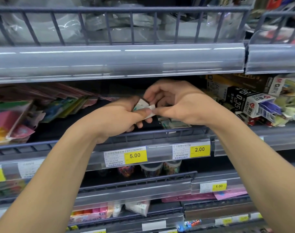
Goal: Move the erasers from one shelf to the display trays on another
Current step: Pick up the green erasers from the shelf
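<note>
Between shelves, eraser (pixel 143 105) pinched by left hand (pixel 124 115), right hand (pixel 175 103)

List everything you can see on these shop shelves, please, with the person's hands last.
erasers: a small stack, exact count unclear, white sleeves with dark edges, held between both hands at the middle shelf
erasers on shelf: a few, greenish-white, lying under the right hand
price tags: several, yellow and white, on the shelf rails
black box: one, white print, right of the hands
colourful packets: many, pink, green, yellow, middle shelf left
clear jars: about three, shelf below
left hand: grips the stack
right hand: pinches the stack's top
</note>
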A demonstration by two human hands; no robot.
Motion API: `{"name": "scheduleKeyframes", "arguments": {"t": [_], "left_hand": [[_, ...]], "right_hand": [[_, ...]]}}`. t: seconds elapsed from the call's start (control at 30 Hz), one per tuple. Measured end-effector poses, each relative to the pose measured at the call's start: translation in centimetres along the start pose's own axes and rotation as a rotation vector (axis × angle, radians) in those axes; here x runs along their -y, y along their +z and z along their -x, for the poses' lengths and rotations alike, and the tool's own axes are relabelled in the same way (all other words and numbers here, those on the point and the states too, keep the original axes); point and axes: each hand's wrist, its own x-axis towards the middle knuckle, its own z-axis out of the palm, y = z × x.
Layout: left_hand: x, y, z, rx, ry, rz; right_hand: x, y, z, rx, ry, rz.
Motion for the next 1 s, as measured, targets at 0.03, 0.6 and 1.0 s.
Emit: {"name": "scheduleKeyframes", "arguments": {"t": [0.03, 0.6, 1.0], "left_hand": [[0.0, 0.0, -0.1, -0.001, 0.006, -0.005], [-0.7, 1.7, -2.3, -0.113, -0.111, 0.046], [-0.8, 1.7, -2.4, -0.098, -0.176, -0.049]], "right_hand": [[-0.3, -0.4, 0.1, -0.051, 0.032, -0.037], [-4.6, -3.5, 0.3, 0.046, 0.379, 0.604], [-3.8, -3.4, 0.2, -0.091, 0.349, 0.331]]}}
